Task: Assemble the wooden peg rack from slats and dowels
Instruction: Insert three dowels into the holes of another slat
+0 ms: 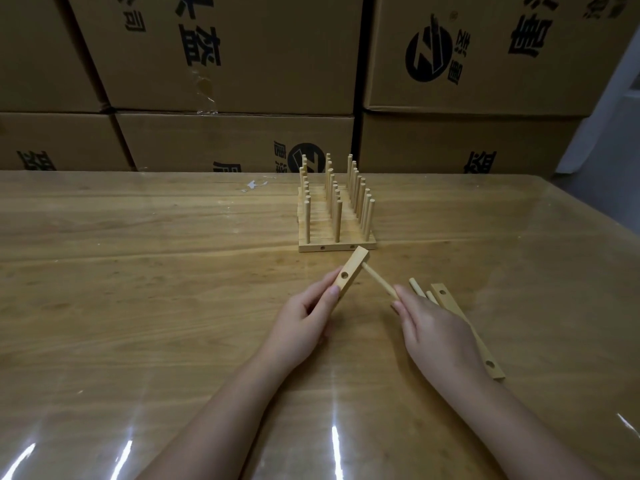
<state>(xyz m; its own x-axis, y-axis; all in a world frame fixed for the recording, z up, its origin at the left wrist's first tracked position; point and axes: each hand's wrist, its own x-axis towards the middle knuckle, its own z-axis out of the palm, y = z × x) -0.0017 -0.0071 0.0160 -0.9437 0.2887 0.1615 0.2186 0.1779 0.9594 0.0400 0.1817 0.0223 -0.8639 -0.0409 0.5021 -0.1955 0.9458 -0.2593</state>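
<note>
While the head view looks down at the desk point(138, 271), the left grip point(301, 320), a bare hand, pinches a short slat point(349, 271) between thumb and fingers by its lower half. The slat tilts up and away to the right, with a round hole showing in its face just above the thumb. The right grip point(440, 330) closes its fingertips on one end of a dowel point(379, 282). The dowel's far end meets the hidden side of the held slat near its top; whether it sits in a hole cannot be told. Just beyond the right grip's knuckles lie two loose dowels point(417, 288). Beside them a longer slat point(483, 351) lies flat, partly hidden by that hand. Ahead of both grips, near the held slat's tip, stands the part-built peg rack point(334, 216), rows of upright dowels on a slatted base. Stacked cardboard boxes point(225, 64) rise behind the desk.
</note>
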